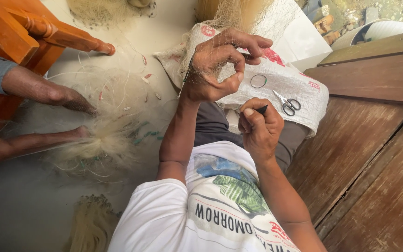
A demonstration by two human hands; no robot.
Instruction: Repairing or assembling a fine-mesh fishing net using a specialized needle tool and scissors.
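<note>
On the pale floor [15, 210] I see a big heap of fine fishing net [103, 121], with another person's feet [78, 116] in it. Over the lap lies a white woven sack [281, 84] with small scissors [286, 103] on top. The left hand [220, 63] pinches raised net mesh. The right hand [257, 126] is closed around a dark netting needle [261, 109], just below.

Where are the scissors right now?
In the head view, the scissors lie on the white woven sack over the lap, just right of the right hand, near a small ring.
</note>
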